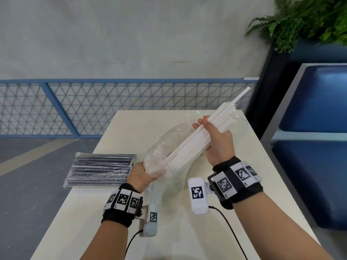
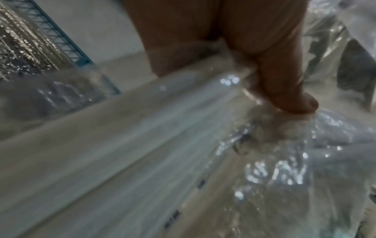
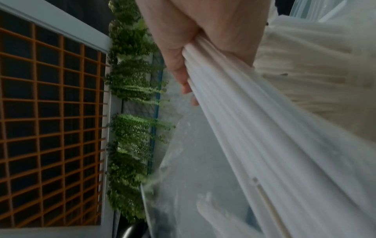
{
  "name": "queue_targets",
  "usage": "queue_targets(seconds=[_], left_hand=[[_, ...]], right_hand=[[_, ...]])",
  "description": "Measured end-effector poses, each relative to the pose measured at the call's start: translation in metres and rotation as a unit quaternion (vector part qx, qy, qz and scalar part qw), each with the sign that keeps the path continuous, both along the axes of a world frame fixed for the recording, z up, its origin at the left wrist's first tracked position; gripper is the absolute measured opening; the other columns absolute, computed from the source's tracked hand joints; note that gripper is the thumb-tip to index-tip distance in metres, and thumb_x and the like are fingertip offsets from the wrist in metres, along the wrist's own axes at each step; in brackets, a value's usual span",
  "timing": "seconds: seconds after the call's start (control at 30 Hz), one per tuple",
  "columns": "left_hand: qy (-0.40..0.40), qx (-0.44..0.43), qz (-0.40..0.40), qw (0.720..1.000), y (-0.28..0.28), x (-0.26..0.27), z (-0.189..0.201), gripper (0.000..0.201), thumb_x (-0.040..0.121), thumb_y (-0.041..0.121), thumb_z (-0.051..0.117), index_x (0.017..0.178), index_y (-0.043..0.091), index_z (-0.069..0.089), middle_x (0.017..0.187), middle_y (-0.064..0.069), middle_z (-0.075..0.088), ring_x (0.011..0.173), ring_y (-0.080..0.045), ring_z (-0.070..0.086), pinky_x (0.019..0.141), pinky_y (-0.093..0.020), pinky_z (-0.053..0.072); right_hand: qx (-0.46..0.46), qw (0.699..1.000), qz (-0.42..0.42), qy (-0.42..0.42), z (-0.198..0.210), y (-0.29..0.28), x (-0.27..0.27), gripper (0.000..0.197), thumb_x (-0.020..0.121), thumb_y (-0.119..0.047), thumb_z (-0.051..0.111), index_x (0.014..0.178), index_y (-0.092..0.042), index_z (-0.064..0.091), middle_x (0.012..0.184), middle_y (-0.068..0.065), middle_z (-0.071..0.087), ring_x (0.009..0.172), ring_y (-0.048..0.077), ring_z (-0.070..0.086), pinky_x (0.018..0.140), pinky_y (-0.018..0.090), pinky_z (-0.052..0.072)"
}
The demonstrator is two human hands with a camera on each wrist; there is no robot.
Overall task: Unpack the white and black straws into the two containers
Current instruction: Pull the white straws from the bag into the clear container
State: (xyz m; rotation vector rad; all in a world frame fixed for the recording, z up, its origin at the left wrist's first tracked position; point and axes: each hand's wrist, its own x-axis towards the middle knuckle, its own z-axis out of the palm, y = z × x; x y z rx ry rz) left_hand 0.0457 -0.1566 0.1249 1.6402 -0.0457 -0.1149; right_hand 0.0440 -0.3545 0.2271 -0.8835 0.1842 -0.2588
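Left hand (image 1: 144, 174) grips clear bag (image 1: 159, 162); right hand (image 1: 217, 141) fingers wrap white straws (image 1: 189, 147).
Pull straight along bag, grip firm, so none spill.

The left hand (image 2: 234, 48) is reaching down from the top edge, its fingers (image 2: 289, 96) curling round crinkled clear plastic wrap (image 2: 305, 153) and pinching it; the wrap is glinting and spreading toward the lower right; a blurred pale tabletop (image 2: 91, 161) is lying beneath; a blue lattice railing (image 2: 67, 46) is showing at upper left.
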Motion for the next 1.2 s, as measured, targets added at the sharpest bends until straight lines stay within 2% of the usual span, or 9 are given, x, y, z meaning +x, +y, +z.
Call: queue_targets(seconds=[0.1,0.23,0.43,0.57,0.73,0.83,0.97,1.1,1.2], left_hand=[[-0.001,-0.010,0.037,0.999,0.003,0.001,-0.006,0.033,0.065,-0.008,0.078,0.077,0.019,0.063,0.056,0.020,0.068,0.058,0.009,0.063,0.053,-0.007,0.048],[-0.011,-0.009,0.053,0.999,0.005,0.002,-0.008,0.025,0.070,-0.012,0.071,0.077,0.012,0.065,0.056,0.016,0.069,0.057,0.008,0.063,0.054,-0.007,0.048],[-0.019,0.011,0.122,0.992,0.008,0.004,-0.006,0.009,0.070,-0.004,0.074,0.075,0.000,0.069,0.056,0.010,0.067,0.059,0.004,0.061,0.053,0.000,0.042],[-0.024,0.015,0.159,0.987,0.018,0.009,-0.013,0.018,0.069,0.005,0.078,0.082,-0.005,0.070,0.083,-0.011,0.070,0.084,-0.018,0.065,0.063,-0.007,0.045],[-0.018,0.014,0.132,0.991,0.015,0.006,-0.014,0.012,0.070,0.004,0.077,0.079,-0.002,0.071,0.078,-0.008,0.070,0.071,-0.004,0.065,0.061,-0.002,0.044],[-0.019,-0.010,0.124,0.992,0.014,0.005,-0.014,0.006,0.070,0.001,0.076,0.072,0.001,0.071,0.069,-0.001,0.072,0.069,-0.006,0.066,0.063,-0.006,0.047],[-0.025,-0.023,0.128,0.991,0.016,0.006,-0.016,0.015,0.069,0.003,0.078,0.062,0.015,0.072,0.063,0.003,0.072,0.067,-0.007,0.067,0.065,-0.010,0.049],[-0.026,-0.037,0.120,0.992,0.009,0.008,-0.014,0.011,0.066,0.003,0.080,0.069,0.007,0.070,0.061,0.004,0.072,0.062,-0.004,0.067,0.062,-0.010,0.050],[-0.026,-0.047,0.107,0.993,0.007,0.008,-0.014,0.011,0.066,0.000,0.079,0.070,0.006,0.070,0.061,0.000,0.072,0.063,-0.013,0.068,0.067,-0.019,0.053]], right_hand=[[0.044,0.998,-0.031,-0.014,0.005,-0.017,0.004,0.009,0.087,0.000,0.057,0.085,-0.009,0.060,0.083,0.005,0.064,0.077,0.020,0.066,0.065,0.026,0.057],[0.053,0.996,-0.063,-0.027,0.011,-0.037,0.010,0.011,0.088,0.000,0.054,0.084,-0.010,0.056,0.077,0.003,0.062,0.075,0.018,0.066,0.077,0.029,0.054],[0.031,0.990,-0.092,-0.103,0.023,-0.054,0.012,0.010,0.088,0.001,0.054,0.087,-0.009,0.055,0.074,0.002,0.061,0.074,0.018,0.063,0.078,0.031,0.053],[-0.084,0.981,-0.109,-0.135,0.033,-0.052,0.007,0.008,0.084,-0.004,0.059,0.086,-0.012,0.058,0.072,0.001,0.065,0.081,0.025,0.060,0.084,0.042,0.050],[-0.233,0.957,-0.118,-0.126,0.040,-0.036,0.000,0.017,0.083,-0.009,0.062,0.076,-0.024,0.066,0.074,0.002,0.065,0.083,0.030,0.060,0.087,0.052,0.049],[-0.284,0.938,-0.129,-0.149,0.046,-0.035,-0.002,0.011,0.085,-0.015,0.062,0.083,-0.026,0.061,0.078,0.004,0.066,0.083,0.030,0.063,0.085,0.044,0.050],[-0.348,0.917,-0.117,-0.157,0.041,-0.031,0.004,0.011,0.085,-0.017,0.062,0.085,-0.028,0.061,0.081,0.001,0.067,0.084,0.016,0.064,0.083,0.027,0.051],[-0.388,0.915,-0.080,-0.074,0.002,-0.021,0.017,0.012,0.083,-0.020,0.067,0.093,-0.013,0.067,0.092,0.005,0.069,0.079,0.005,0.064,0.071,0.013,0.050],[-0.398,0.915,-0.051,-0.035,-0.023,-0.016,0.021,0.016,0.082,-0.020,0.069,0.096,-0.013,0.067,0.090,-0.002,0.068,0.075,-0.007,0.062,0.068,0.007,0.048]])
